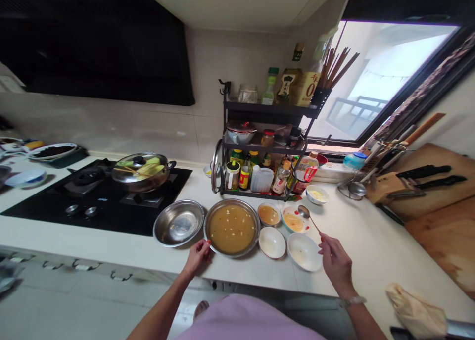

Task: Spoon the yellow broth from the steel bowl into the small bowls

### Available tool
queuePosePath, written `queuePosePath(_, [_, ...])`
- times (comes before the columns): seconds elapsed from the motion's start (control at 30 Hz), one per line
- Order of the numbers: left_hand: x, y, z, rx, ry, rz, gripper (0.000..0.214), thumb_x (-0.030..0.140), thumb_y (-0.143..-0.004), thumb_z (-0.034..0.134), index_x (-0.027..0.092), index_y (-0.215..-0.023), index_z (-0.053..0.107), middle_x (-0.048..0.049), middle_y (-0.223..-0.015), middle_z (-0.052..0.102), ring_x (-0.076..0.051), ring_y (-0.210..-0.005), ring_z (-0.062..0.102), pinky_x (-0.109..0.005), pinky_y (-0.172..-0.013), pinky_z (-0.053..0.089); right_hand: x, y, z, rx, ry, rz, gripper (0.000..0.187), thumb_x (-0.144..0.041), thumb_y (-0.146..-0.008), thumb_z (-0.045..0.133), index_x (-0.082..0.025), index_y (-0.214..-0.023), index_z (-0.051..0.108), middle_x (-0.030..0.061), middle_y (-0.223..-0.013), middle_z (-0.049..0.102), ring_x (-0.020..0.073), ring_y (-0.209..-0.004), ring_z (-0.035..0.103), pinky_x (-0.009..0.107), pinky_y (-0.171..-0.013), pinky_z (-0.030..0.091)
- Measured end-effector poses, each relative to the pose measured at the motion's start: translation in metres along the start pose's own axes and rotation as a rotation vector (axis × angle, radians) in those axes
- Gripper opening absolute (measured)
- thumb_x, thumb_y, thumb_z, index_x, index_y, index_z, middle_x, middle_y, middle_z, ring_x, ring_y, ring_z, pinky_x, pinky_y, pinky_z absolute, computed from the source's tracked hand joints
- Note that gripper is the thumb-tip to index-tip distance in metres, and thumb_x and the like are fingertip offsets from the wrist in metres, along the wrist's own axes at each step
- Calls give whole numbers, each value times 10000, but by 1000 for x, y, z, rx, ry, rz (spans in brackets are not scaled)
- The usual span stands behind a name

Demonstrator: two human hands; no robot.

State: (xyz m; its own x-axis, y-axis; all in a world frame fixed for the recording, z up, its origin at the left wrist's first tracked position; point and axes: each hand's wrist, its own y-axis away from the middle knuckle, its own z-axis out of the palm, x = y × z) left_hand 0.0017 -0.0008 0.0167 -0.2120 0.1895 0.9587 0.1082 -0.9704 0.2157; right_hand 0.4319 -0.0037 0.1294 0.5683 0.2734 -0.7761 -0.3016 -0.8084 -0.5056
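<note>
My right hand (336, 261) is closed around the handle of a spoon (304, 212), whose bowl hangs over the rim of a dish with red dots (306, 227) holding a pale orange mixture. My left hand (199, 256) pinches the near-left rim of a wide metal basin (256, 238) filled with brown liquid with pale bits floating in it. Left of that stands another metal bowl (178, 223) with a shiny bottom. A small bowl of brown liquid (269, 214) sits right of the basin. Two white bowls, one smaller (272, 242) and one larger (305, 252), stand nearer to me.
A lidded pan (143, 174) rests on the black stove (111, 216) at left. Behind the bowls stands a black rack (270, 107) of bottles and jars. A bowl of pale pieces (317, 195), a knife block (386, 186) and a cloth bag (415, 310) are to the right.
</note>
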Motion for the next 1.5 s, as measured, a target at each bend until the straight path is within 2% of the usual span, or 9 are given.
queuePosePath(0.1, [0,0,0,2,-6,-1,519,647,-644,669,180,-557,461,61,-469,417,-83,-409,395,-219,-398,389,-18,1,6,-31,-46,-43,272,-410,-838,565,-210,-988,673,68,-935,626,173,-682,606,324,-576,545])
queuePosePath(0.23, [1,1,0,7,-17,2,530,662,-629,669,181,-547,461,60,-460,414,-82,-403,389,-220,-395,384,-47,9,30,-16,-252,69,287,-416,-847,568,-192,-996,667,44,-827,639,150,-590,578,311,-549,531])
queuePosePath(0.33, [1,1,1,12,-20,6,533,662,-624,671,180,-545,459,60,-460,415,-80,-405,388,-216,-398,380,-60,22,54,-130,-329,93,266,-394,-857,568,-189,-983,680,25,-715,626,137,-533,566,290,-528,529])
queuePosePath(0.53, [1,1,1,13,-30,8,533,663,-640,658,181,-546,451,61,-453,416,-78,-399,390,-210,-397,369,-58,42,98,-435,-278,-84,280,-327,-922,453,-207,-1048,672,82,-895,638,129,-571,585,247,-471,523])
queuePosePath(0.63, [1,1,1,18,-29,6,533,667,-636,659,180,-551,459,61,-452,416,-80,-397,387,-214,-391,374,-55,46,112,-509,-222,-150,292,-297,-932,421,-224,-1065,671,92,-929,637,155,-653,615,249,-501,536])
queuePosePath(0.73, [1,1,1,18,-22,9,530,663,-634,663,179,-553,462,61,-455,415,-82,-397,390,-217,-389,379,-57,50,122,-527,-232,-141,291,-310,-929,422,-220,-1042,675,90,-908,638,160,-658,619,245,-497,532])
queuePosePath(1.0, [-3,-1,-1,0,-2,22,504,625,-668,665,176,-561,464,61,-470,413,-78,-408,389,-211,-392,383,-60,58,117,-527,-377,202,405,-493,-887,485,-147,-1002,663,18,-622,588,122,-460,544,252,-454,508])
queuePosePath(1.27, [-5,-2,-3,-11,1,25,489,606,-690,659,176,-568,462,60,-471,422,-78,-414,396,-207,-405,384,-48,46,97,-437,-359,144,354,-447,-897,493,-174,-1030,677,29,-703,598,113,-489,539,249,-482,500])
queuePosePath(1.5, [-7,-2,-3,-8,7,17,492,616,-682,659,180,-568,463,64,-471,419,-84,-407,397,-218,-398,388,-54,55,102,-462,-315,156,368,-465,-882,497,-167,-1000,680,48,-745,621,117,-498,551,244,-473,502])
